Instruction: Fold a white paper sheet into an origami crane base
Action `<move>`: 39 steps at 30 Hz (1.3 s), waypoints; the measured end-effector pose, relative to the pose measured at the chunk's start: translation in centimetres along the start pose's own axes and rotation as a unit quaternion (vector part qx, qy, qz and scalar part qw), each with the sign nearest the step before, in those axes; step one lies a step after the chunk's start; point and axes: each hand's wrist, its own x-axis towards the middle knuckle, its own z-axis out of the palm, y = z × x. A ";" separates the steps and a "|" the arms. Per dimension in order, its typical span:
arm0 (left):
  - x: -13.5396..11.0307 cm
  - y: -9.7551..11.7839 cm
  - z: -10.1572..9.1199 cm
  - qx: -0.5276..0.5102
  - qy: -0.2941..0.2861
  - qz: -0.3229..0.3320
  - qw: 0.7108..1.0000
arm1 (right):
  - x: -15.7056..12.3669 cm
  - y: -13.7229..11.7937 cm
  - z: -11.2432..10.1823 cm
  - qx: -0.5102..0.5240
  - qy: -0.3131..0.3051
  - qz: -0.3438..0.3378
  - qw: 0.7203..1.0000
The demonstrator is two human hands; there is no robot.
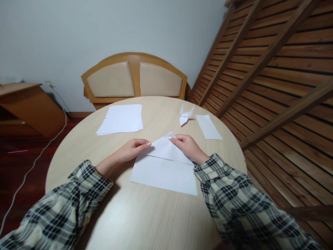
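A white sheet of paper (163, 173) lies on the table in front of me, its far part folded into a roof-like point that slopes down on both sides. My left hand (134, 147) pinches the left slope of the fold, thumb on top and fingers underneath. On the right slope, near the peak, my right hand (186, 144) grips the paper the same way, its thumb laid on the upper layer. The near part of the sheet is a flat single strip. Beyond my right hand stands a folded white paper crane (185, 116).
The round pale wood table (140, 215) carries a stack of white paper (123, 118) at the far left and a narrow paper strip (208, 127) at the right. A padded headboard (135, 78) stands behind it. Wooden slats (281, 86) rise along the right; a white cable (36, 158) runs at left.
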 end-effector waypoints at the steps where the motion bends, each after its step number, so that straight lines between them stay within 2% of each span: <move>1: 0.1 0.0 0.0 0.007 -0.022 -0.002 1.000 | 0.0 -0.1 0.1 -0.011 -0.012 -0.009 1.000; 4: 0.4 -0.2 0.3 0.031 -0.064 0.005 0.997 | -0.2 -0.3 0.5 -0.046 -0.043 -0.037 0.997; 6: 0.6 -0.5 0.7 0.052 -0.063 0.007 0.997 | -0.2 -0.5 0.8 -0.064 -0.062 -0.049 0.995; 12: 1.3 -1.4 2.4 0.141 0.038 0.048 0.988 | -0.2 -0.3 1.4 -0.059 -0.090 -0.053 0.993; 17: 1.2 -1.4 2.7 0.178 0.069 0.067 0.979 | -0.2 -0.4 1.1 -0.032 -0.092 -0.046 0.994; 30: 0.9 -1.3 2.9 0.183 0.093 0.108 0.973 | -0.3 -0.9 1.0 -0.017 -0.017 -0.100 0.995; 39: 0.7 -1.0 2.9 0.175 0.053 0.119 0.976 | -0.4 -0.9 0.9 -0.033 -0.013 -0.113 0.993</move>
